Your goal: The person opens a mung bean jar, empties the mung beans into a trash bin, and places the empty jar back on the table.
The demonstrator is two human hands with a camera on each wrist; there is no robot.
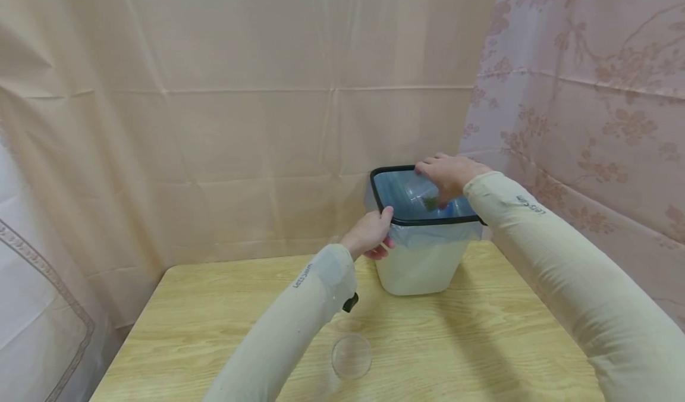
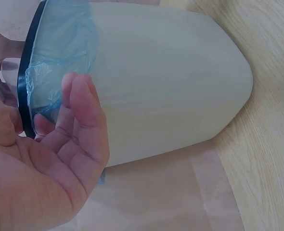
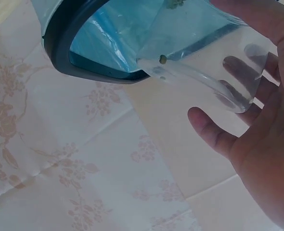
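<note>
A cream trash bin (image 1: pixel 423 265) with a black rim (image 1: pixel 428 221) and a blue plastic liner (image 2: pixel 67 43) stands upright on the table. My left hand (image 1: pixel 369 234) holds the bin's near left corner, thumb over the rim and fingers outside below it. Above the bin's mouth, my right hand (image 1: pixel 452 176) grips a clear cup (image 1: pixel 420 189) with a handle (image 3: pixel 200 77). The cup is tilted towards the liner. Wet-looking green bits (image 1: pixel 430 203) sit inside it near its mouth, and a small one (image 3: pixel 162 59) shows by the handle.
A clear round lid or dish (image 1: pixel 351 356) lies on the wooden table (image 1: pixel 241 307) near the front. Beige curtain (image 1: pixel 241 122) hangs behind the table. Flower-patterned cloth (image 1: pixel 599 122) hangs close on the right, just beyond the bin.
</note>
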